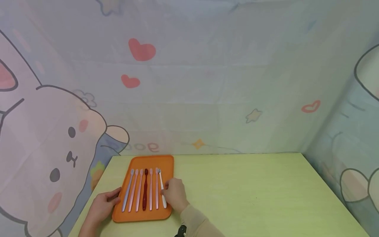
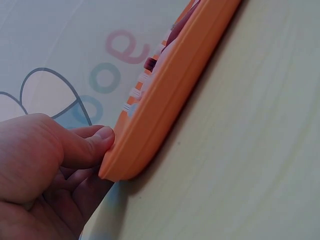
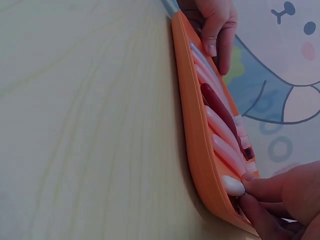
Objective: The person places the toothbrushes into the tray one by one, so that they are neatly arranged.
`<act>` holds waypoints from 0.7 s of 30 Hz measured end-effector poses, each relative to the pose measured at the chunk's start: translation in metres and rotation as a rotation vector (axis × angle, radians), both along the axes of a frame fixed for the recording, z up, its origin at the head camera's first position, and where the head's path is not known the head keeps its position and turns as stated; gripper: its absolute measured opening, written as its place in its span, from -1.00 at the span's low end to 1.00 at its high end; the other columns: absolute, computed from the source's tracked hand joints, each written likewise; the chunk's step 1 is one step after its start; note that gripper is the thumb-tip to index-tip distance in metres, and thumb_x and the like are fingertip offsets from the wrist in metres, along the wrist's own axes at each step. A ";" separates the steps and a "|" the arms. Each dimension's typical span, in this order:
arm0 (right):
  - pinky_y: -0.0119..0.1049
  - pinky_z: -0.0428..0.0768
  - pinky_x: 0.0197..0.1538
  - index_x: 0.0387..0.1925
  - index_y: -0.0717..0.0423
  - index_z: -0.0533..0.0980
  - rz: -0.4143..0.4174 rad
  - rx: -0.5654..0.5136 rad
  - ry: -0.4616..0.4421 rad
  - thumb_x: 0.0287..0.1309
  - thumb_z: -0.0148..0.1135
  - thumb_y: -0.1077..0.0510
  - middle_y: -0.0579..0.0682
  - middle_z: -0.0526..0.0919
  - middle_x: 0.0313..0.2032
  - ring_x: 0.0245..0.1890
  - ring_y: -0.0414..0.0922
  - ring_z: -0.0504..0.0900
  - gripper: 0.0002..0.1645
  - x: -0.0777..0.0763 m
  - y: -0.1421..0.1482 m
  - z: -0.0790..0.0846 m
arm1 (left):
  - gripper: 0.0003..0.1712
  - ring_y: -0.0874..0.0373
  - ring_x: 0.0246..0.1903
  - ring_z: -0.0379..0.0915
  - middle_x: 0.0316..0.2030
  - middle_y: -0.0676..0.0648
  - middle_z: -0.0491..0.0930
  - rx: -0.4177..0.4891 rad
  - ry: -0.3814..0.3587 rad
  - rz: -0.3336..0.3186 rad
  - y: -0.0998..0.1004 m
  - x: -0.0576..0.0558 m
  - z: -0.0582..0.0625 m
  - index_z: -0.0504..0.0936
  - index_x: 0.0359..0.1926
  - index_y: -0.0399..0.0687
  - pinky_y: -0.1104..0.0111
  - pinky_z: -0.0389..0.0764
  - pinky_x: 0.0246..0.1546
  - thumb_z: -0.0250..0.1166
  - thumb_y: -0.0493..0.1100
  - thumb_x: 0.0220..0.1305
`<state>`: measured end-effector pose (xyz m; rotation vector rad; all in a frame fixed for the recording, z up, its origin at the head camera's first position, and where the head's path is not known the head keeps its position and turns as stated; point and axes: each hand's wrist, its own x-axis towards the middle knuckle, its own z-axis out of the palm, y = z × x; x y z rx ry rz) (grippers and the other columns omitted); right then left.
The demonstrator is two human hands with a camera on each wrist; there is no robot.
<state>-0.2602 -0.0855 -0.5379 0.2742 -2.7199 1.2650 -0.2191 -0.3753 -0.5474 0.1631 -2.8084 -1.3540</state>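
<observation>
An orange tray (image 1: 154, 161) carries a row of several toothbrushes, heads toward the back wall. A pale blue toothbrush (image 1: 127, 192) lies leftmost, a dark red toothbrush (image 1: 145, 192) sits mid-row, and pink ones such as this pink toothbrush (image 1: 139, 191) flank it. At the row's right end, my right hand (image 1: 176, 194) pinches the handle of a white toothbrush (image 3: 232, 185) between thumb and fingers. My left hand (image 1: 102, 207) holds the tray's left rim; in the left wrist view its thumb (image 2: 104, 136) presses on the rim. Its other fingers are partly hidden.
The tray stands on the left part of a pale yellow-green table (image 1: 237, 187). Behind the table hangs a printed cloth wall (image 1: 207, 85) with a rabbit and hearts. A small black object (image 1: 181, 231) shows by my right sleeve (image 1: 198, 220).
</observation>
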 end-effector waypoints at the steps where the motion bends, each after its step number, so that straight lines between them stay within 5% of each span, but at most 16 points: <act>1: -0.33 0.61 -0.39 -0.46 0.17 0.70 0.001 0.008 0.004 0.08 0.64 0.28 -0.20 0.55 -0.58 -0.50 -0.25 0.52 -0.81 0.000 0.000 0.000 | -0.48 -0.36 0.38 0.41 0.29 -0.40 0.58 0.003 -0.001 0.000 0.000 0.000 0.000 0.51 0.40 -0.42 -0.21 0.45 0.36 0.31 -0.35 0.49; 7: -0.41 0.15 -0.63 -0.79 -0.01 0.37 0.021 0.070 0.073 0.14 0.55 0.28 -0.30 0.15 -0.76 -0.70 -0.30 0.18 -0.42 0.004 -0.002 -0.001 | -0.47 -0.36 0.40 0.38 0.32 -0.40 0.54 0.025 -0.010 0.003 0.000 -0.001 0.000 0.49 0.41 -0.42 -0.19 0.44 0.36 0.30 -0.36 0.50; 13: -0.41 0.06 -0.65 -0.81 -0.06 0.25 0.023 0.115 0.104 0.16 0.50 0.28 -0.31 0.05 -0.77 -0.72 -0.31 0.10 -0.34 0.004 0.001 -0.001 | -0.46 -0.35 0.41 0.37 0.33 -0.40 0.53 0.037 -0.018 0.010 0.002 -0.002 0.000 0.48 0.42 -0.41 -0.19 0.43 0.37 0.29 -0.36 0.51; 17: -0.41 0.20 -0.61 -0.71 0.12 0.49 0.045 0.094 0.102 0.18 0.51 0.27 -0.26 0.25 -0.72 -0.67 -0.30 0.23 -0.56 0.003 0.008 0.008 | -0.46 -0.36 0.41 0.36 0.34 -0.40 0.52 0.029 -0.018 0.008 0.002 -0.004 0.002 0.48 0.43 -0.40 -0.21 0.41 0.39 0.30 -0.36 0.50; 21: -0.39 0.57 -0.37 -0.23 0.26 0.78 0.082 0.070 0.123 0.24 0.52 0.20 -0.12 0.66 -0.46 -0.45 -0.26 0.54 -0.84 -0.001 0.026 0.018 | -0.44 -0.34 0.41 0.38 0.32 -0.39 0.55 0.003 -0.006 -0.018 0.000 -0.006 0.006 0.47 0.43 -0.42 -0.20 0.39 0.41 0.32 -0.30 0.51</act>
